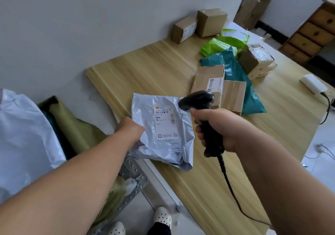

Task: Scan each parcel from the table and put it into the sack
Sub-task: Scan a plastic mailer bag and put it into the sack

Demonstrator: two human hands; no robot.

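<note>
At 9 o'clock a white plastic sack (23,131) bulges at the frame's edge, and just beside it, toward 8 o'clock, stands an olive-green sack (76,135) with its mouth open, both off the near left end of the table (145,68). The left hand (130,128) reaches in from 8 o'clock; its grip is clamped on the left edge of a grey poly mailer parcel (145,115), fingers hidden beneath it. The parcel sits near the middle of the view, over the table's near left corner, its white shipping label (165,124) facing up. The right hand (221,128), coming from 4 o'clock, has its grip wrapped tight around the handle of a black barcode scanner (197,101), whose head points at the label and touches or nearly touches the parcel's upper right corner; its cable (228,180) trails toward 5 o'clock. At 1 o'clock more parcels lie on the table: cardboard boxes (208,80), a teal mailer (241,79), a lime-green bag (217,46). At 3 o'clock a small white device (312,83) rests near the table edge.
</note>
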